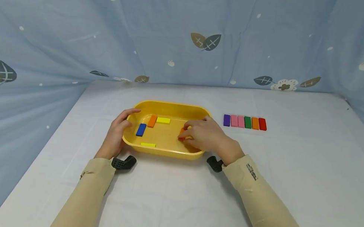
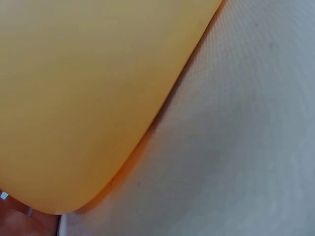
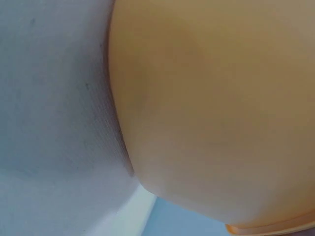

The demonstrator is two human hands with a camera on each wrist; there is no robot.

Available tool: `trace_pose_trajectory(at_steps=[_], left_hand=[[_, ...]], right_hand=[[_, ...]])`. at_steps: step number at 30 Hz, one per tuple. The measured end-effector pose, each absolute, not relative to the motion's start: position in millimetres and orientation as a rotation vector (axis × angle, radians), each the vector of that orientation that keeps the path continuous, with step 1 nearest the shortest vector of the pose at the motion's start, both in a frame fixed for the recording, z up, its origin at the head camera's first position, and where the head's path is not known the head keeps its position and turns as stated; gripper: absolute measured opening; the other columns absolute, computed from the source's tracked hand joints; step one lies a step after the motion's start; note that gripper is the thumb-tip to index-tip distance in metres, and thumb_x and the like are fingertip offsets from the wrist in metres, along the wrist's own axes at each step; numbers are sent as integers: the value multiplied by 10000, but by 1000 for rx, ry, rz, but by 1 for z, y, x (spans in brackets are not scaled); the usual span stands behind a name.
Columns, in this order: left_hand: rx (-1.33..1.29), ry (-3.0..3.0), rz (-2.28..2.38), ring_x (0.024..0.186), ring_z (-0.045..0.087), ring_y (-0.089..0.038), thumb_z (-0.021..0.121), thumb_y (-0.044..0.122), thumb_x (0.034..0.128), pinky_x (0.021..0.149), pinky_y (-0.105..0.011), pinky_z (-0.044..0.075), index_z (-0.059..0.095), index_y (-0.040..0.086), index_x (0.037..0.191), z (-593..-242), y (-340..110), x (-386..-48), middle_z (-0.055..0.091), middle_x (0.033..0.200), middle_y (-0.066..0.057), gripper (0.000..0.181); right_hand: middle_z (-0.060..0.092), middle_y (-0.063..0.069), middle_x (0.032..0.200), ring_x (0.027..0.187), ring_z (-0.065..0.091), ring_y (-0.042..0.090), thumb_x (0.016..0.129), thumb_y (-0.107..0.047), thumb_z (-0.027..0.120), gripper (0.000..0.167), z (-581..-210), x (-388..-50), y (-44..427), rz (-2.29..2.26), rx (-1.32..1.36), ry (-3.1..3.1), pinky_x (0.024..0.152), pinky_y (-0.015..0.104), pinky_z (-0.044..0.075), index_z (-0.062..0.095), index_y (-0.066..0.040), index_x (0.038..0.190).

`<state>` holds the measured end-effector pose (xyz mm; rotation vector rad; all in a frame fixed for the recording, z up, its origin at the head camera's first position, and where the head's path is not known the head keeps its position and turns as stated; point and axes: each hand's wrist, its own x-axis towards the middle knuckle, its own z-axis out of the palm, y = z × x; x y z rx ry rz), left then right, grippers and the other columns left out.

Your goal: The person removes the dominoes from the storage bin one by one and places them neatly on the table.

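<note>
A yellow plastic basin (image 1: 164,152) stands on the white cloth. At its left end my left hand (image 1: 116,136) grips the rim, with part of the fingers over the edge. My right hand (image 1: 207,134) reaches inside on the right, and its fingertips pinch an orange block (image 1: 182,133), partly covered by the fingers. Elsewhere in the basin lie a blue block (image 1: 141,130), another orange block (image 1: 152,121), a yellow block (image 1: 163,120) and a second yellow block (image 1: 148,145) by the near wall. Both wrist views show mostly the basin's outer wall (image 2: 88,98).
Right of the basin, several blocks form a side-by-side row: a purple block (image 1: 226,120), two pink ones, a green block (image 1: 247,122), an orange one and a red block (image 1: 262,124). A blue patterned curtain (image 1: 165,25) hangs behind and beside the table (image 1: 165,201).
</note>
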<state>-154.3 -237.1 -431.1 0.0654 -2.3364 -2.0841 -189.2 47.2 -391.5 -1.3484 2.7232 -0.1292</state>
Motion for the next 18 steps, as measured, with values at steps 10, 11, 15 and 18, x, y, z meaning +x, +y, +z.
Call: trace_pose_trajectory(at_steps=[10,11,15,18], left_hand=[[57,-2328,-2086,1254,256,-168,326,38,835,1038,-389,234,465,162,1266,-433,-238,-155,274,1397,95,470],[57,-2331,-2085,1257,254,-169,324,38,836,1038,-389,232,461,160,1270,-433,-238,-155,270,1399,95,472],[61,-2341,-2086,1259,250,-168,320,40,835,1038,-386,234,454,159,1277,-433,-238,-155,263,1403,97,476],[69,-2342,-2080,1254,257,-167,323,42,834,1036,-384,241,459,164,1273,-434,-239,-154,267,1399,102,475]], right_hand=[[571,-55,1130,1035,516,139,851,-355,551,206,-391,-187,47,-162,-1303,2742,798,347,315,666,-311,1016],[581,-63,1108,1023,522,138,847,-354,559,198,-391,-187,47,-171,-1292,2740,799,346,314,668,-303,1003],[600,-75,1043,989,531,132,821,-333,603,175,-391,-186,46,-205,-1229,2741,819,340,313,675,-288,974],[597,-68,1033,989,528,132,807,-307,627,166,-392,-186,45,-220,-1196,2749,841,346,313,679,-289,964]])
